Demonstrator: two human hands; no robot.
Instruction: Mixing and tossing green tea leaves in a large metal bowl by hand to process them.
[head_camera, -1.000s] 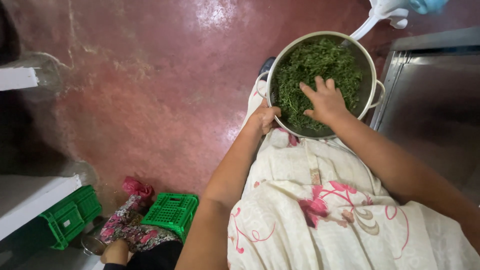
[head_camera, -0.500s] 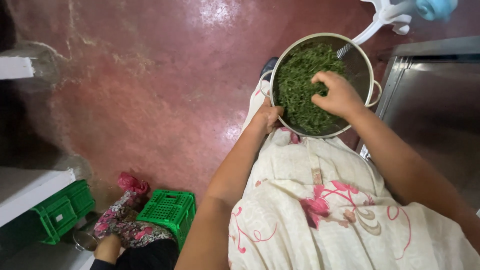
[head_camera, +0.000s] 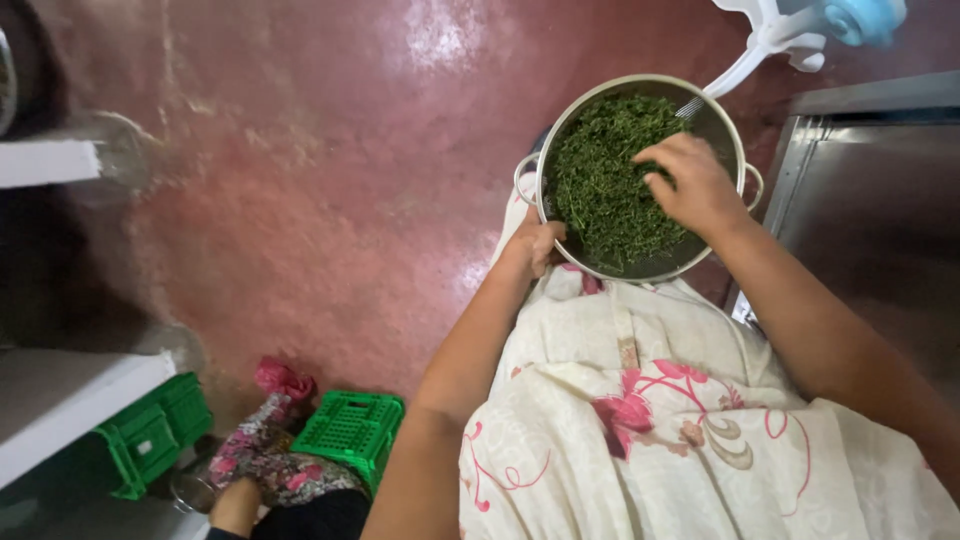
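I sit with a metal bowl (head_camera: 725, 120) on my lap, resting on the white cloth with pink flowers (head_camera: 650, 420) that covers my legs. The bowl is filled with chopped green leaves (head_camera: 600, 180).

My left hand (head_camera: 537, 245) grips the near rim of the bowl from the outside, fingers curled round the edge and pressed together. My right hand (head_camera: 690, 185) lies inside the bowl on top of the greens, fingers bent and drawn together with their tips down in the leaves; whether they pinch any leaves I cannot tell, because the back of my hand hides the tips.

Beyond the far rim of the bowl, a white plastic stand with a blue part (head_camera: 800, 30) shows at the top edge. A steel surface (head_camera: 870, 200) lies to my right.

Below me spreads a reddish floor (head_camera: 300, 200). On it, down to my left, stands a green crate (head_camera: 350, 430), and a second green crate (head_camera: 150, 435) sits under a white shelf (head_camera: 70, 410). Another person in patterned clothes (head_camera: 270, 470) crouches between the two crates.
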